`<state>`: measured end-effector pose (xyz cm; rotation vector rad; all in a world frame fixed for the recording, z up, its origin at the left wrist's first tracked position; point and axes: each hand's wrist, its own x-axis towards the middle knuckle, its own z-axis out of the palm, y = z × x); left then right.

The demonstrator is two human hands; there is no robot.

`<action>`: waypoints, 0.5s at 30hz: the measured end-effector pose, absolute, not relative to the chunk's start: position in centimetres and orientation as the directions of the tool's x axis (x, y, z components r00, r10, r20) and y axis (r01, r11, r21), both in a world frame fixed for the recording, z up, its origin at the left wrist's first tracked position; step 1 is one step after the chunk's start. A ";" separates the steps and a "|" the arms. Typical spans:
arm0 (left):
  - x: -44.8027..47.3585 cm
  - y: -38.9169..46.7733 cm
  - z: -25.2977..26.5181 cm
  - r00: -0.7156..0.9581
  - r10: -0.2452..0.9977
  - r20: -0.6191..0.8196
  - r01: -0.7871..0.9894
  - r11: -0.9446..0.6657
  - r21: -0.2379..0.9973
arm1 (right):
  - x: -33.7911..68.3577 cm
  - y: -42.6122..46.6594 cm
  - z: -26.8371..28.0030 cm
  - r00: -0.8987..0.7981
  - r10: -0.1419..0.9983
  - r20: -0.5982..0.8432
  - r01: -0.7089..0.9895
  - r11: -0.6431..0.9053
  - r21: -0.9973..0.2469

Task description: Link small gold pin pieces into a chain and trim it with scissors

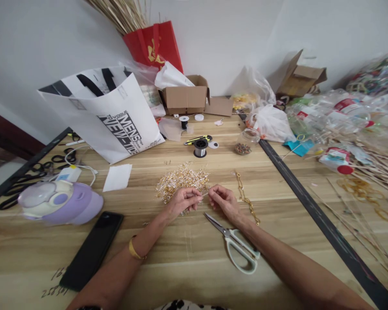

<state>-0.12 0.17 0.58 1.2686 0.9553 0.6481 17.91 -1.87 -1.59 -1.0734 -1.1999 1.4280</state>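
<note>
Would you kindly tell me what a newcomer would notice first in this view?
Probably the big white bag lettered MENS, back left, and the red bag beyond it. Then the left hand and right hand, close together by a glittering pile mid-table, with scissors on the nearer side.

Our left hand (185, 201) and right hand (223, 201) come nearly fingertip to fingertip above the wooden table (181, 271), thumbs and fingers pinched, with a small thin piece (204, 194) between them, too fine for us to make out! Right at the left hand we've got a glittering heap of gold and silver bits (181, 177). The scissors (227, 233) lie near the right wrist, tips pointing toward our hands, and on that arm's far side runs a gold chain (242, 197). Farther back, we spot a spool (200, 148); over left, a black phone (92, 249) lies flat.
</note>
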 end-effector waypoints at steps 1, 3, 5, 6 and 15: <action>-0.1 0.2 0.6 0.480 0.847 -0.229 0.110 0.201 0.973 | 17.9 -1.9 -1.6 -0.162 0.986 -0.045 -0.123 -0.066 -0.990; -0.2 0.2 0.6 0.482 0.850 -0.211 0.111 0.180 0.977 | 17.9 -1.8 -1.6 -0.157 0.987 -0.042 -0.120 -0.062 -0.991; -0.2 0.2 0.5 0.486 0.852 -0.194 0.093 0.170 0.981 | 17.8 -1.8 -1.6 -0.155 0.987 -0.044 -0.121 -0.064 -0.991; -0.2 0.2 0.4 0.486 0.853 -0.191 0.081 0.174 0.981 | 17.8 -1.8 -1.6 -0.156 0.987 -0.048 -0.127 -0.068 -0.990; -0.2 0.5 0.1 0.371 0.913 -0.167 -0.018 0.187 0.982 | 17.8 -1.7 -2.0 -0.179 0.981 -0.079 -0.158 -0.108 -0.982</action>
